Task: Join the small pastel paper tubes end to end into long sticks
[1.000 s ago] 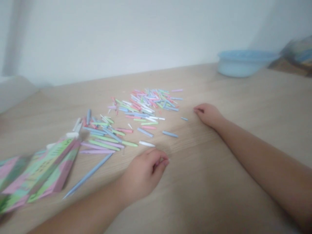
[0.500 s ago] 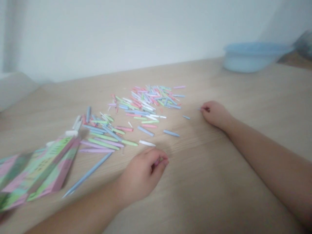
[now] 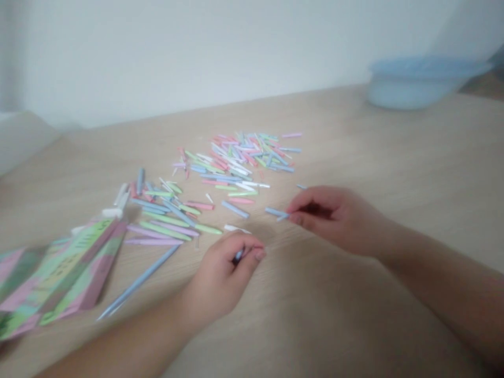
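Plastic pen parts in pastel colours lie scattered over the table. My right hand [image 3: 334, 218] is closed in a pinch at the right end of a blue pen barrel [image 3: 273, 211]. A thinner bluish piece shows beside the barrel at the fingertips. My left hand [image 3: 228, 273] rests low over the table, thumb and forefinger pressed together. A small pen part [image 3: 239, 255] shows bluish inside its curled fingers, mostly hidden. Just behind the left hand lies a white pen barrel [image 3: 236, 229], partly covered. A small blue piece [image 3: 301, 187] lies behind the right hand.
A dense heap of pen parts [image 3: 244, 155] lies farther back, with a looser group [image 3: 169, 210] to the left. Pink and green printed boxes [image 3: 79, 273] lie at the left beside a long blue pen [image 3: 139, 281]. A blue basin [image 3: 413, 86] stands back right, near the wall [image 3: 197, 58].
My right hand has come left and nearer, from bare table to the blue pen barrel, and its fingers now grip it. My left hand has shifted slightly left and stays closed.
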Demonstrator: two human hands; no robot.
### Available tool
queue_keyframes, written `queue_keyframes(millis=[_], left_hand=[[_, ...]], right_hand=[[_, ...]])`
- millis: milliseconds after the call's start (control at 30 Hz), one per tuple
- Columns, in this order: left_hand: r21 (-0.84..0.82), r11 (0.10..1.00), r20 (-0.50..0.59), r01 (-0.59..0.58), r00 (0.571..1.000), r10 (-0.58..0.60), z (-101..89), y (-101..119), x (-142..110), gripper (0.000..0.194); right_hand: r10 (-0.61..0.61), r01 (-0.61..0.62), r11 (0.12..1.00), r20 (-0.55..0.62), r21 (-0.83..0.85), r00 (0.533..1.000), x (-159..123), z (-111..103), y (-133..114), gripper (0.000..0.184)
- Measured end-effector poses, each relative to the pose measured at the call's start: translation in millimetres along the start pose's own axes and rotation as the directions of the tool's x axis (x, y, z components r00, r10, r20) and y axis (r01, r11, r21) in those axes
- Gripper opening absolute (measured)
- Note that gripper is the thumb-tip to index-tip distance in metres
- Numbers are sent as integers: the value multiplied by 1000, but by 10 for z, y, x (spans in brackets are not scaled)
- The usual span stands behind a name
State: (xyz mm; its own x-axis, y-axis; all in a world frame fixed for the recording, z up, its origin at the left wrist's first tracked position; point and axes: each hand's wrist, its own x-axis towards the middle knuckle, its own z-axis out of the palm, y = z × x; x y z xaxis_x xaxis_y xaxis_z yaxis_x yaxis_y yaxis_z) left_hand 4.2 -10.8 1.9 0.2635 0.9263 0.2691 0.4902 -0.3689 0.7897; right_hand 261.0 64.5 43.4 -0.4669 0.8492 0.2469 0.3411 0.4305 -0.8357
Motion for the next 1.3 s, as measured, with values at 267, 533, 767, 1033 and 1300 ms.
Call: queue_keyframes(millis=[267,533,767,1033,1300], left_hand=[[-69,997,-58,-16,998,12,-41,0,32,12],[-70,998,-85,-5,996,-1,-21,-22,21,12],[-95,994,-73,52,996,-59,-14,-46,30,14],[-61,996,-58,61,996,-65,-1,-22,35,14],[-61,997,20,-43,999,45,-3,27,31,20]], right_hand=[[104,-133,930,100,342,990,-154,359,-27,14],[47,-68,969,97,237,994,-152,338,-20,16],[40,-67,972,126,223,991,-139,318,-12,17],[-14,-1,995,161,97,987,-124,290,-4,18],[-128,84,981,260,176,957,-156,429,49,9]])
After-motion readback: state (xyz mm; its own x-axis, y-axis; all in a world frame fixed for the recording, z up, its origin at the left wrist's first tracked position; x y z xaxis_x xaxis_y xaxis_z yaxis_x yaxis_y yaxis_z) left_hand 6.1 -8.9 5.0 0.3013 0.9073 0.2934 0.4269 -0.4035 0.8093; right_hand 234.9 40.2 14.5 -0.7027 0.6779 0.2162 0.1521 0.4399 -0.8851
